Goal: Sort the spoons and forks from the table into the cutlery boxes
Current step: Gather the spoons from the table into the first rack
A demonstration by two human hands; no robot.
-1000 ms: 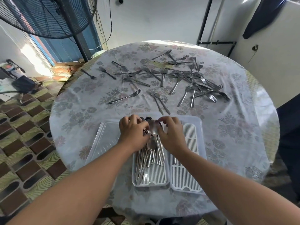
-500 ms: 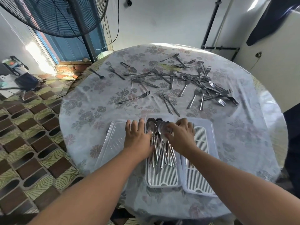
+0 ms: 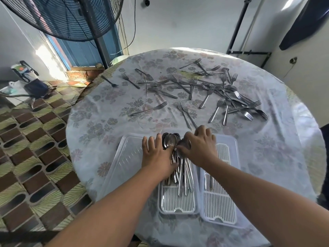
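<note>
Both hands (image 3: pixel 156 154) lower on spoons (image 3: pixel 183 168)

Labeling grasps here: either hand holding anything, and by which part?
The left hand lies flat on the spoons in the cutlery box. The right hand curls over the spoon bowls; a true grip cannot be told.

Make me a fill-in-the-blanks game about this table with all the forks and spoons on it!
1. The spoons lie in the ___ of the three trays.
2. The cutlery still scattered across the tablecloth is nearly all ___.
3. The left hand and right hand both rest on the pile of ___.
4. Behind the table, at the upper left, stands a big ___.

Missing words: middle; forks; spoons; fan
</note>
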